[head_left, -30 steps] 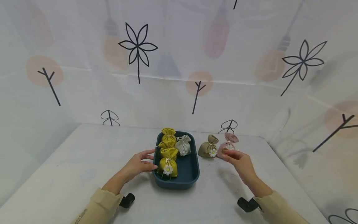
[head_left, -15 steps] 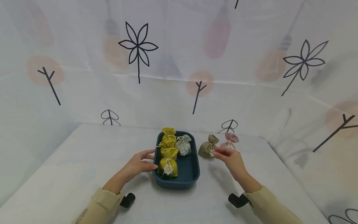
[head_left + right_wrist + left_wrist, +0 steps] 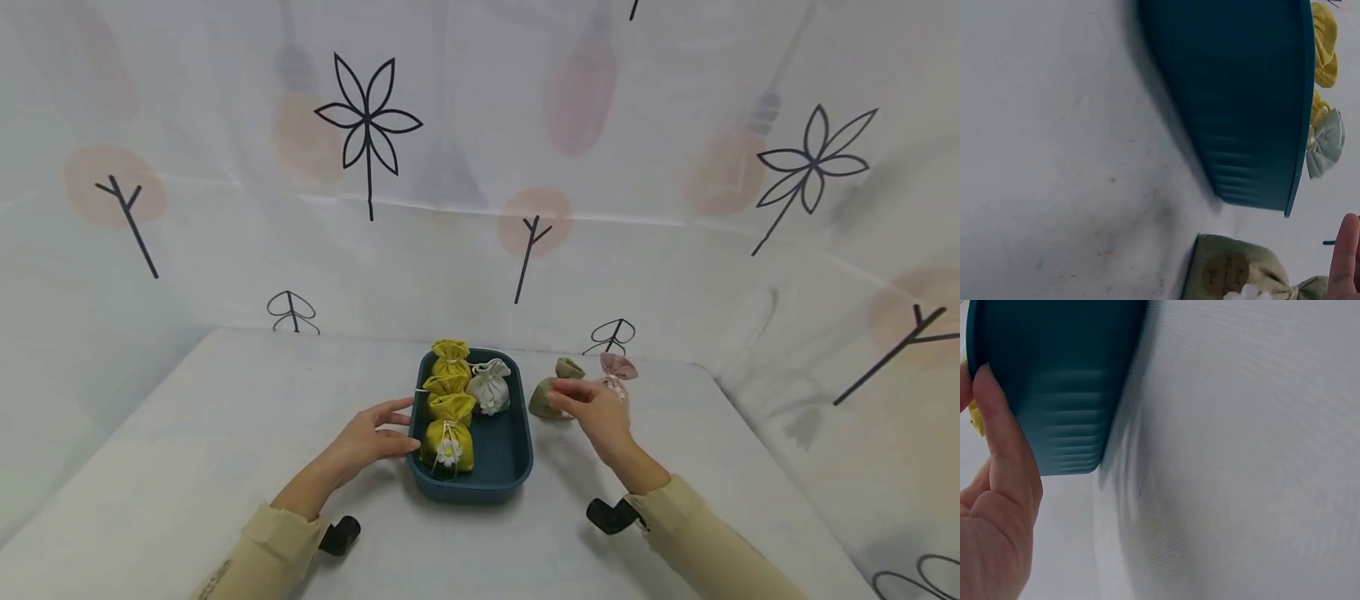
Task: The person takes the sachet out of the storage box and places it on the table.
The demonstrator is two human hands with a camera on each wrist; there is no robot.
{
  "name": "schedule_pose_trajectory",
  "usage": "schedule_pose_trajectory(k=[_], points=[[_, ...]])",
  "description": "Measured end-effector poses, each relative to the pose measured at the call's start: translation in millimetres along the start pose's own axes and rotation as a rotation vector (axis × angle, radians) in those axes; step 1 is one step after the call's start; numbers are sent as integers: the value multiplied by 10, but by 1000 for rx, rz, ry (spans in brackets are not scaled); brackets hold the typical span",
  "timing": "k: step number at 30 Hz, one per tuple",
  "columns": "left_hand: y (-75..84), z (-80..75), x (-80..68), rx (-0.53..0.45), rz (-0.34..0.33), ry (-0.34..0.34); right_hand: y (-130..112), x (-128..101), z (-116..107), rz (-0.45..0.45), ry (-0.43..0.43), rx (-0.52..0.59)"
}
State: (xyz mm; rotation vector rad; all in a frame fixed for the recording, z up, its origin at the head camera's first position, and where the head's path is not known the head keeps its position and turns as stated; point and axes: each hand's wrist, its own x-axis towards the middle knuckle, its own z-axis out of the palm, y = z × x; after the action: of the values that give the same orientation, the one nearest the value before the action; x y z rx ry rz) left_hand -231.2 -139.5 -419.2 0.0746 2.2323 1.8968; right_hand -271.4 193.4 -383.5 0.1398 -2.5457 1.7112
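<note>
Small drawstring pouches, six in all: three yellow pouches [image 3: 448, 417], one white pouch [image 3: 490, 388], one olive pouch [image 3: 543, 398] and one pink pouch [image 3: 617, 367]. Trays: one, a dark teal tray [image 3: 504, 467] holding the three yellow and the white, with the olive and pink on the table [image 3: 225, 433] outside it. Hands: two, a left hand [image 3: 365, 435] and a right hand [image 3: 592, 408].
</note>
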Motion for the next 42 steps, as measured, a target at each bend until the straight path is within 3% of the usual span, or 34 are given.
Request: schedule_pose_trajectory(k=[8,15,22,29,42], points=[[8,-23,0,8,3,0,-140,123,102,-47,-55,103],[4,-23,-8,6,5,-4,-254,240,180,-12,-57,57],[17,-21,-25,8,9,-12,-326,344,260,-53,-77,30],[23,-25,-18,11,1,-2,-420,457,339,-25,-103,-28],[10,-15,-8,8,1,-15,-467,627,430,12,-249,-3]])
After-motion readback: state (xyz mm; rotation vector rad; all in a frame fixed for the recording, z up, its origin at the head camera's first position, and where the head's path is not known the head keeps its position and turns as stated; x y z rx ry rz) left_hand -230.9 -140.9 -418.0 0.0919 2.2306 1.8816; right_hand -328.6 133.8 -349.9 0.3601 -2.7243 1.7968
